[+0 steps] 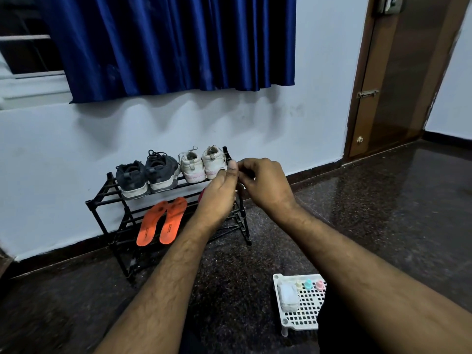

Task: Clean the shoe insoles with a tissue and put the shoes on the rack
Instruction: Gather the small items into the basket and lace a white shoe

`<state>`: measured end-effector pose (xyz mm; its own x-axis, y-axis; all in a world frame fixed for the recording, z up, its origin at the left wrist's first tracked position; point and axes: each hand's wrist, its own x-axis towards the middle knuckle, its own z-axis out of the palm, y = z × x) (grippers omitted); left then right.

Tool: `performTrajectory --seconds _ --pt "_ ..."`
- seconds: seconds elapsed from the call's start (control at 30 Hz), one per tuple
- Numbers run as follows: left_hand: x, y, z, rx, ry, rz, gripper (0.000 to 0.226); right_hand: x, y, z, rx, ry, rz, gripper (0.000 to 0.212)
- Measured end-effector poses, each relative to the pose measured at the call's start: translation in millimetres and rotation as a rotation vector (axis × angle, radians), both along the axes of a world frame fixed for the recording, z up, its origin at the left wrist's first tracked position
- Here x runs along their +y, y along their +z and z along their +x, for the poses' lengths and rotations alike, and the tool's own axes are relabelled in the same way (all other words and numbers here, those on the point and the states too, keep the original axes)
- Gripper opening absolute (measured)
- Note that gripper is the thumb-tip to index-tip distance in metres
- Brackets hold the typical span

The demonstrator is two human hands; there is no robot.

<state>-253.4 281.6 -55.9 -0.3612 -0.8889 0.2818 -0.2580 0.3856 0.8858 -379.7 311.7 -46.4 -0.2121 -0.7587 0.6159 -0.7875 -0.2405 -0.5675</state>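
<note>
On the two orange insoles [161, 222] there is dark printed writing running along their length, but it is too small and blurred for reading, and I am seeing no other label in the room. The person is holding both hands up together in front of the right end of the black shoe rack [102, 200], which is standing on the floor against the pale wall. The left hand [219, 194] is showing its back, with the fingers reaching upward and the thumb pointing up; the right hand [265, 183] is sitting just beside it, its fingers curling inward toward the left thumb. The fingertips of both hands are meeting at one spot, as if pinching something very small, but what is between them I cannot tell, and whether they are really gripping anything is also not clear. On the top shelf of the rack a pair of dark grey sneakers [146, 175] is sitting on the left and a pair of small white shoes [201, 163] on the right, heels facing the room. The orange insoles are lying side by side on the lower shelf, and something red [201, 195] is peeking out behind the left hand. On the dark speckled floor, near the right forearm, a white perforated tray [306, 315] is standing, carrying a white tissue pack [288, 297] and three small pastel items [309, 284]. A blue curtain [173, 44] is hanging above, and a brown door [398, 72] is standing at the right.
</note>
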Motion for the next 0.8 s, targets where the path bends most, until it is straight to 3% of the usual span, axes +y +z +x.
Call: performTrajectory --seconds 0.07,0.17,0.4,0.63,0.8 --pt "0.4 -3.0 -1.1 -0.035 0.012 -0.074 0.094 -1.3 -2.3 3.9 0.005 -0.024 0.019 0.020" --pt "1.2 -4.6 -4.2 -0.069 -0.004 -0.154 0.092 -1.0 -2.6 7.3 -0.053 -0.020 0.021 0.027" --pt "0.0 -6.2 -7.1 0.124 -0.020 -0.018 0.114 2.1 0.5 6.1 -0.270 0.139 0.098 0.018" --pt "-8.6 -8.0 -8.3 0.310 0.009 0.152 0.116 11.2 4.4 10.8 -0.184 0.170 0.147 0.022" --pt "-9.1 -10.8 -11.6 0.268 -0.022 0.136 0.121 10.8 1.5 14.0 -0.028 0.085 0.144 0.026"
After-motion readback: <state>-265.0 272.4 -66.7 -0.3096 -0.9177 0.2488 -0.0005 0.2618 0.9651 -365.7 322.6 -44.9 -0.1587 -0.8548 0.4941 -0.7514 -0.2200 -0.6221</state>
